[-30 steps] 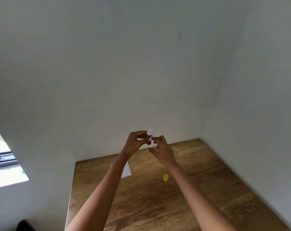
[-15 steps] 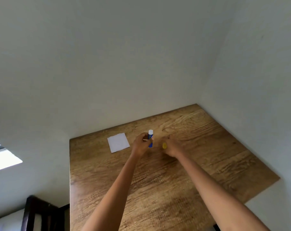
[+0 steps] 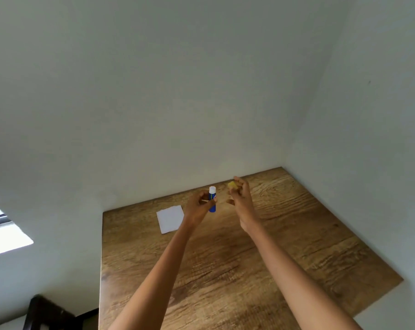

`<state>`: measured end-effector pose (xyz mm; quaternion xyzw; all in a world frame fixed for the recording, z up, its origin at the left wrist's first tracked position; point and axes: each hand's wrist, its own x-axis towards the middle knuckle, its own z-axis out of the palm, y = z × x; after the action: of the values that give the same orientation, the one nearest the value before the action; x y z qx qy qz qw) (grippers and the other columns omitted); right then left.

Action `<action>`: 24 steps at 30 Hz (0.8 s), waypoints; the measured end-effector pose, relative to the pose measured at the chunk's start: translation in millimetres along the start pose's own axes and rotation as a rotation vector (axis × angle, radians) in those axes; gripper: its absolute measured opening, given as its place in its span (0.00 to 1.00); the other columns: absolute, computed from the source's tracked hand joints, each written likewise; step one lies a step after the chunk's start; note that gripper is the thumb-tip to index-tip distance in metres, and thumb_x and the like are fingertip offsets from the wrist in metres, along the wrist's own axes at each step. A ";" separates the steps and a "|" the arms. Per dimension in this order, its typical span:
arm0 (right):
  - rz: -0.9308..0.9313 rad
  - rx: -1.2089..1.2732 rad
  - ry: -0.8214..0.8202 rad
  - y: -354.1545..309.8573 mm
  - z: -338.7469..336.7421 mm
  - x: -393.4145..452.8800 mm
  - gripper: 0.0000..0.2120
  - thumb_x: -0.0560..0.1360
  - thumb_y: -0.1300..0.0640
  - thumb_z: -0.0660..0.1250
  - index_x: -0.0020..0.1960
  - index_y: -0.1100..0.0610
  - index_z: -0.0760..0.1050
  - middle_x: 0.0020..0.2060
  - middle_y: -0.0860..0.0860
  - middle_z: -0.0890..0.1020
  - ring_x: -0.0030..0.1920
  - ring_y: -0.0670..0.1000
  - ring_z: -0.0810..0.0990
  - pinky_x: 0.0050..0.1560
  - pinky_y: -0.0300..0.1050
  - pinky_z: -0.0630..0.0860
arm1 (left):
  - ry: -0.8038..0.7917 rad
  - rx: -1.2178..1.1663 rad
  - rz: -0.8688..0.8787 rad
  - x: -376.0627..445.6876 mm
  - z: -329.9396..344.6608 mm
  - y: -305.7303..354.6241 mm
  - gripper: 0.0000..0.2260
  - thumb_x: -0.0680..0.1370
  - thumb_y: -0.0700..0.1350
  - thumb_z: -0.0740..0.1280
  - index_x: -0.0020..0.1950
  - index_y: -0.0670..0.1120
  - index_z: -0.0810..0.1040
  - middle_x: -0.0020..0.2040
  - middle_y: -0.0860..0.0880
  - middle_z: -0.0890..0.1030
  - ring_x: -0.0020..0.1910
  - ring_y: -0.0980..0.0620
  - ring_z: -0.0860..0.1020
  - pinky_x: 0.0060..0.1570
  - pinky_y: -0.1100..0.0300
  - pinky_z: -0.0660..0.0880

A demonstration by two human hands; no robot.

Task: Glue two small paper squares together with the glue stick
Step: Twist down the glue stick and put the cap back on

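My left hand (image 3: 198,207) holds a blue glue stick (image 3: 212,201) upright above the far part of the wooden table (image 3: 225,270); its white top is bare, without a cap. My right hand (image 3: 241,197) is raised just to the right of it and pinches the yellow cap (image 3: 232,185) in its fingertips, a short gap away from the stick. A white paper square (image 3: 170,219) lies flat on the table to the left of my left hand. I cannot tell whether it is one sheet or two stacked.
The table stands in a corner, with white walls (image 3: 178,103) behind it and to its right. A dark chair back (image 3: 38,313) shows at the lower left, beside the table's left edge. A bright window (image 3: 2,232) is at the far left.
My right hand has picked the yellow cap up off the table and lifted it beside the glue stick. My left hand has kept hold of the stick. The view has shifted.
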<state>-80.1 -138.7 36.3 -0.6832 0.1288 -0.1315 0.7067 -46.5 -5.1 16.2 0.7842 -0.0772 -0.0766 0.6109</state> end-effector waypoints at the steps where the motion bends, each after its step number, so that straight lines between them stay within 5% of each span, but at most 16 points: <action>1: -0.019 0.070 -0.021 -6.3 4.7 0.0 0.13 0.79 0.54 0.59 0.63 0.52 0.68 0.50 0.49 0.76 0.49 0.45 0.76 0.48 0.40 0.76 | 0.012 -0.012 0.018 0.4 -3.0 4.6 0.09 0.75 0.42 0.69 0.54 0.43 0.78 0.47 0.48 0.80 0.46 0.51 0.77 0.44 0.64 0.71; 4: -0.047 0.168 -0.027 -18.2 15.9 3.2 0.08 0.80 0.54 0.56 0.55 0.52 0.73 0.50 0.50 0.79 0.52 0.50 0.78 0.53 0.47 0.75 | 0.014 -0.040 0.100 2.3 -6.3 17.0 0.05 0.74 0.40 0.69 0.49 0.46 0.78 0.44 0.48 0.80 0.44 0.51 0.77 0.45 0.64 0.72; 8: -0.064 0.219 -0.005 -35.1 35.1 0.1 0.04 0.79 0.54 0.60 0.49 0.54 0.70 0.49 0.54 0.81 0.47 0.50 0.79 0.43 0.39 0.77 | 0.042 -0.071 0.177 -3.7 -17.0 37.2 0.06 0.73 0.38 0.70 0.50 0.45 0.78 0.40 0.53 0.79 0.40 0.56 0.77 0.41 0.71 0.73; 15: -0.059 0.311 -0.005 -43.4 50.9 -19.9 0.02 0.73 0.63 0.68 0.44 0.57 0.76 0.40 0.54 0.80 0.41 0.50 0.79 0.43 0.40 0.78 | 0.055 -0.178 0.183 -21.9 -33.0 42.6 0.06 0.75 0.41 0.68 0.52 0.43 0.79 0.40 0.51 0.80 0.38 0.55 0.77 0.42 0.63 0.74; 19: -0.068 0.227 -0.060 -44.9 50.1 -30.2 0.10 0.74 0.60 0.68 0.55 0.57 0.75 0.44 0.52 0.81 0.44 0.49 0.81 0.47 0.38 0.80 | 0.034 -0.167 0.196 -29.8 -40.0 42.1 0.06 0.76 0.41 0.67 0.52 0.42 0.79 0.43 0.47 0.80 0.41 0.52 0.77 0.47 0.54 0.75; 24: -0.152 -0.090 -0.190 -46.6 47.6 -34.2 0.16 0.75 0.51 0.66 0.63 0.48 0.73 0.53 0.53 0.80 0.56 0.50 0.78 0.57 0.45 0.77 | 0.040 -0.160 0.241 -38.9 -48.5 46.8 0.09 0.77 0.41 0.65 0.55 0.39 0.78 0.43 0.48 0.80 0.39 0.57 0.76 0.43 0.64 0.73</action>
<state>-95.2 -83.4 84.5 -0.7315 0.0148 -0.1136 0.6721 -75.3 37.8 74.3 0.7194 -0.1524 0.0071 0.6776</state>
